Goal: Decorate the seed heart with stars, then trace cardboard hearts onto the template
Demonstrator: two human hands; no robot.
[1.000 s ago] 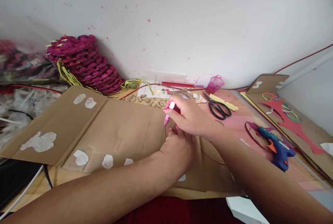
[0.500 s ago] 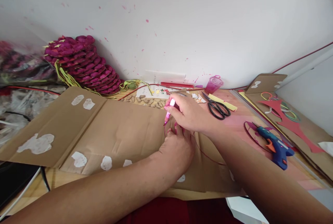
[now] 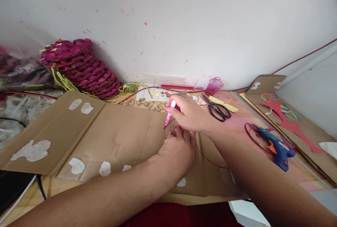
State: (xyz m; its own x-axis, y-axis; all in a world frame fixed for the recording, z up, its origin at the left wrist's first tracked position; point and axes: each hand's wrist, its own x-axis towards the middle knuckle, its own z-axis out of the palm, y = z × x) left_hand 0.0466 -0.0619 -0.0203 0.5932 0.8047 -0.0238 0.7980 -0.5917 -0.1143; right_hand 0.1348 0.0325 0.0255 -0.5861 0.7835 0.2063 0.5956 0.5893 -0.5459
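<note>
A pink-and-white marker (image 3: 169,114) is pinched in my right hand (image 3: 186,112), its tip down at the brown cardboard (image 3: 126,132). Just below and partly behind it, my left hand (image 3: 179,149) presses its fingers onto the cardboard close to the marker tip. Part of those fingers is hidden by my right hand, and whether a thin piece lies under them I cannot tell. A thin reddish curve (image 3: 210,161) runs over the cardboard to the right of my left hand. White torn paper patches (image 3: 77,166) are stuck along the near edge and on the left flap.
Black-handled scissors (image 3: 219,110), a yellow strip (image 3: 223,104) and a pink-stained cup (image 3: 214,86) lie beyond my right arm. A blue glue gun (image 3: 279,151) rests farther right. Peanuts (image 3: 150,104) and a stacked magenta craft piece (image 3: 81,67) sit along the wall.
The view has shifted slightly, moving the scene a little to the left. The marker is still in my right hand at nearly the same spot, and my left hand stays pressed down.
</note>
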